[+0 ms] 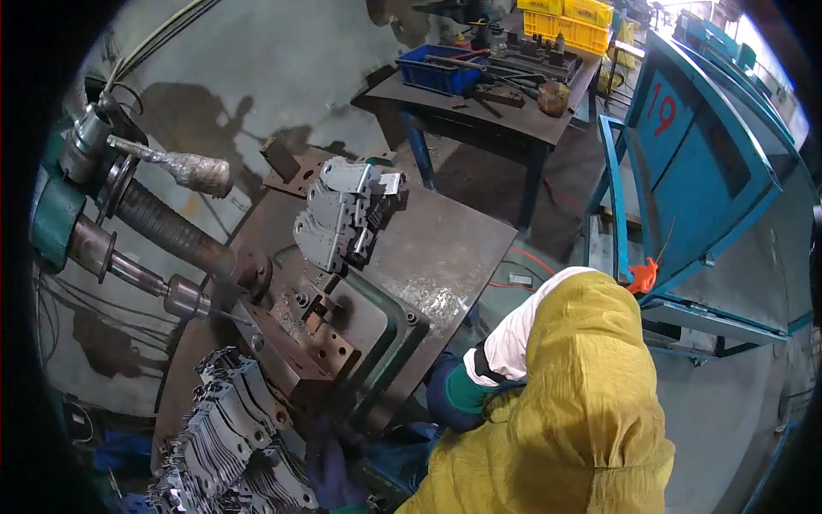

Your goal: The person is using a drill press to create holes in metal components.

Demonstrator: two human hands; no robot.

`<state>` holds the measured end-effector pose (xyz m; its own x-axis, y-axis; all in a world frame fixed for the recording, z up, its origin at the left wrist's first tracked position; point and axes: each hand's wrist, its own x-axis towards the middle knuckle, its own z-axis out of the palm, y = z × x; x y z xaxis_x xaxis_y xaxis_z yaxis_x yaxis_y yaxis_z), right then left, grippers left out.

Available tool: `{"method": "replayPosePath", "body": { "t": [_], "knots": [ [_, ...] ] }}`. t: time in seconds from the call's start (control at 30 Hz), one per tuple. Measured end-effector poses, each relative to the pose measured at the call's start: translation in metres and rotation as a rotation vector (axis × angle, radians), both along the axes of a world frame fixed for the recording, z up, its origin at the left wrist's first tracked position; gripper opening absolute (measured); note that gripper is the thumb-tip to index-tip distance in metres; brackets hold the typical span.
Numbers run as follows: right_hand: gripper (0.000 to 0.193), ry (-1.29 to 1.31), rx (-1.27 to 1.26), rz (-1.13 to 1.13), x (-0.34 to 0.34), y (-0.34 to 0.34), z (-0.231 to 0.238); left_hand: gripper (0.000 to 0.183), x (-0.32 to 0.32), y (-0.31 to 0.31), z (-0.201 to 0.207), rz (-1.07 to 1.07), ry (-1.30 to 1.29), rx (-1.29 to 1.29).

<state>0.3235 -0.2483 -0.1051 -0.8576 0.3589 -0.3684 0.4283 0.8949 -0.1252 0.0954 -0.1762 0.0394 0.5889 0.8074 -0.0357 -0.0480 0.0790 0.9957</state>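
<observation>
At the far left, the drill's chuck (186, 298) points down and across, its bit ending close to the steel fixture (295, 343); I cannot tell whether they touch. Below it, the big stack of grey metal plates (227, 428) leans in tight, tilted rows, running down to the lower edge. Just right of those plates is my left hand (332, 469) in a dark purple glove. My fingers there are dim and run together, so I cannot tell if they are spread, drawn in or gripping a plate, nor whether they touch the stack. Up beyond the fixture, well apart from my fingers, a smaller pile of grey plates (338, 210) sits on the metal table (445, 244). Further right, past the green machine base (398, 347), is my right hand (449, 396), dark-gloved with a green cuff. Its fingers are hidden from me, so their state I cannot tell. My yellow sleeve (591, 368) fills the lower right.
</observation>
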Motion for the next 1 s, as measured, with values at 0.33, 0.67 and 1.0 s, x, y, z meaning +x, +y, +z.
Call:
{"method": "replayPosePath", "body": {
  "t": [0.33, 0.67, 1.0],
  "knots": [
    [0.021, 0.649, -0.117, -0.713, 0.015, -0.003, 0.056, 0.038, -0.005, -0.004, -0.015, 0.144, 0.217, 0.339],
    [0.066, 0.35, 0.69, -1.052, 0.16, 0.124, 0.158, 0.038, -0.053, -0.015, -0.081, 0.356, 0.598, 1.014],
    [0.042, 0.186, 0.834, -0.685, 0.163, 0.226, 0.096, 0.029, -0.042, -0.018, -0.055, 0.355, 0.692, 1.09]
  ]
}}
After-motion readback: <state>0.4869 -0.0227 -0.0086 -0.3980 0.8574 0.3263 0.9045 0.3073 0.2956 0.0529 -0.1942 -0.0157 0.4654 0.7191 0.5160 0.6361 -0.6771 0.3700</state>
